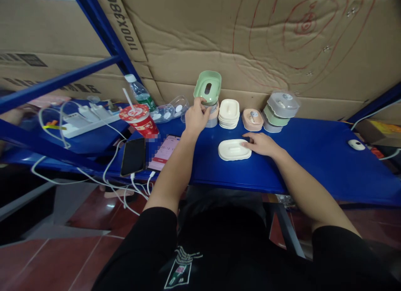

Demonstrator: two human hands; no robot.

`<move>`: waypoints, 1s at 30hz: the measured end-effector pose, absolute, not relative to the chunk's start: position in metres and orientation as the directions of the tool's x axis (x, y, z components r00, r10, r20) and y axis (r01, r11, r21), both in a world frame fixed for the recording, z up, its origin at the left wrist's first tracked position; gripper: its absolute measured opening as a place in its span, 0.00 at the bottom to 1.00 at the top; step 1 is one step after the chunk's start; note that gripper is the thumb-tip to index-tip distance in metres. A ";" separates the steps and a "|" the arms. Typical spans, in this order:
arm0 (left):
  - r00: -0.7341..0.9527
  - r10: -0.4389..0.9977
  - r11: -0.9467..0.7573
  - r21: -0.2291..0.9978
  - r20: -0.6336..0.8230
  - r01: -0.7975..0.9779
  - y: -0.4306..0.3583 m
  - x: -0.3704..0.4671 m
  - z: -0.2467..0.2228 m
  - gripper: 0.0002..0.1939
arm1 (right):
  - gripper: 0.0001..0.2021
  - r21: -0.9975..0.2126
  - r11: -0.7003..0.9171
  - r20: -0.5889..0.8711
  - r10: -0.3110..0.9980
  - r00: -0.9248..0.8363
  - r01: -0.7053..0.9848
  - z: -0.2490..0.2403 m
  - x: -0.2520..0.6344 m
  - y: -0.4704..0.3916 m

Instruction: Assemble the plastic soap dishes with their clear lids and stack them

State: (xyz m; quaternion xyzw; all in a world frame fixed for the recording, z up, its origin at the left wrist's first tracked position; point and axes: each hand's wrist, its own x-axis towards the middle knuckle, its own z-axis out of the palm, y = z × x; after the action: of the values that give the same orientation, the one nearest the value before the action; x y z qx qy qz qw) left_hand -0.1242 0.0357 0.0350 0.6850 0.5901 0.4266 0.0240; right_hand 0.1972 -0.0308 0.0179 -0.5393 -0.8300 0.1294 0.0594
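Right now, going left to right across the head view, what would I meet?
White power strip, red cup with straw, green plastic tray, stack of cream plastic pieces, peach container, stack of grey and green containers, small white case.

Your right hand (261, 144) has open counter (319, 157) out to the right edge, barring a small white object (356, 145) near the back right corner. Along the back edge, the cream stack (229, 115), pink box (252, 122) and tiered boxes (277, 115) block you; a dark phone (133, 157) and red cup (142, 123) crowd the left.
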 end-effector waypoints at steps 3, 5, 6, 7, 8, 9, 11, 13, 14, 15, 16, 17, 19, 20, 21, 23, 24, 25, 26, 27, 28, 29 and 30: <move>-0.083 0.816 -0.305 0.548 0.572 0.779 0.038 -0.124 0.033 0.21 | 0.29 -0.285 0.389 -0.037 0.909 -0.416 0.876 0.017 0.198 -0.031; -0.104 0.809 -0.297 0.555 0.579 0.777 0.039 -0.123 0.031 0.21 | 0.29 -0.286 0.391 -0.035 0.908 -0.417 0.875 0.017 0.198 -0.030; -0.118 0.804 -0.292 0.560 0.583 0.776 0.040 -0.123 0.030 0.21 | 0.30 -0.285 0.390 -0.034 0.909 -0.416 0.875 0.017 0.199 -0.030; -0.135 0.798 -0.285 0.566 0.587 0.774 0.040 -0.123 0.029 0.21 | 0.30 -0.283 0.391 -0.034 0.909 -0.416 0.876 0.017 0.199 -0.030; -0.150 0.795 -0.277 0.571 0.588 0.773 0.041 -0.123 0.028 0.21 | 0.30 -0.281 0.392 -0.035 0.908 -0.417 0.876 0.017 0.199 -0.030; -0.162 0.794 -0.269 0.577 0.586 0.772 0.041 -0.123 0.028 0.21 | 0.30 -0.280 0.394 -0.036 0.907 -0.419 0.875 0.017 0.200 -0.030; -0.172 0.800 -0.255 0.585 0.574 0.770 0.041 -0.122 0.027 0.20 | 0.30 -0.281 0.396 -0.036 0.906 -0.422 0.874 0.017 0.200 -0.030; -0.167 0.808 -0.252 0.587 0.565 0.769 0.040 -0.121 0.028 0.20 | 0.30 -0.284 0.396 -0.040 0.905 -0.424 0.873 0.018 0.200 -0.030; -0.166 0.809 -0.253 0.587 0.565 0.769 0.040 -0.120 0.028 0.20 | 0.30 -0.284 0.395 -0.041 0.905 -0.423 0.873 0.018 0.199 -0.030; -0.167 0.805 -0.255 0.586 0.569 0.769 0.039 -0.119 0.029 0.20 | 0.30 -0.285 0.394 -0.041 0.906 -0.421 0.874 0.019 0.199 -0.030; -0.170 0.798 -0.259 0.583 0.579 0.770 0.037 -0.119 0.030 0.20 | 0.30 -0.286 0.392 -0.041 0.907 -0.420 0.874 0.019 0.199 -0.030; -0.175 0.787 -0.263 0.579 0.591 0.772 0.036 -0.118 0.031 0.21 | 0.30 -0.286 0.391 -0.038 0.908 -0.418 0.875 0.019 0.199 -0.031; -0.187 0.763 -0.271 0.569 0.619 0.777 0.032 -0.117 0.034 0.22 | 0.30 -0.284 0.393 -0.028 0.908 -0.417 0.875 0.020 0.199 -0.031; -0.192 0.751 -0.274 0.563 0.632 0.780 0.030 -0.115 0.036 0.22 | 0.29 -0.285 0.396 -0.018 0.908 -0.418 0.873 0.019 0.200 -0.031; -0.196 0.740 -0.278 0.558 0.644 0.782 0.027 -0.114 0.037 0.23 | 0.29 -0.290 0.400 -0.002 0.908 -0.419 0.869 0.019 0.200 -0.032; -0.192 0.720 -0.299 0.547 0.667 0.782 0.022 -0.111 0.039 0.23 | 0.29 -0.315 0.403 0.062 0.912 -0.405 0.859 0.017 0.201 -0.031; -0.177 0.713 -0.321 0.540 0.679 0.778 0.020 -0.109 0.039 0.23 | 0.30 -0.338 0.402 0.116 0.915 -0.386 0.851 0.016 0.202 -0.031; -0.149 0.708 -0.353 0.529 0.690 0.772 0.017 -0.107 0.040 0.23 | 0.32 -0.369 0.401 0.184 0.916 -0.357 0.838 0.015 0.204 -0.030; -0.108 0.706 -0.394 0.515 0.700 0.762 0.014 -0.105 0.040 0.23 | 0.35 -0.408 0.404 0.259 0.911 -0.320 0.819 0.013 0.205 -0.028; -0.054 0.706 -0.441 0.497 0.706 0.747 0.011 -0.103 0.041 0.23 | 0.39 -0.451 0.412 0.337 0.900 -0.276 0.792 0.012 0.207 -0.027; 0.009 0.707 -0.488 0.479 0.707 0.730 0.008 -0.102 0.042 0.22 | 0.43 -0.495 0.427 0.409 0.883 -0.231 0.757 0.010 0.208 -0.025; 0.078 0.708 -0.534 0.460 0.701 0.709 0.004 -0.100 0.043 0.21 | 0.47 -0.533 0.448 0.470 0.862 -0.190 0.717 0.009 0.210 -0.024; 0.149 0.709 -0.576 0.443 0.689 0.687 0.000 -0.099 0.044 0.20 | 0.50 -0.565 0.473 0.520 0.840 -0.154 0.676 0.009 0.211 -0.023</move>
State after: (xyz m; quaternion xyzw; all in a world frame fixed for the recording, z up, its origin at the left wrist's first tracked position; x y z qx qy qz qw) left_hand -0.0987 0.0001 0.0445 0.7580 0.4605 0.4618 0.0119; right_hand 0.2109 -0.0228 0.0087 -0.5036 -0.7529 0.0997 0.4118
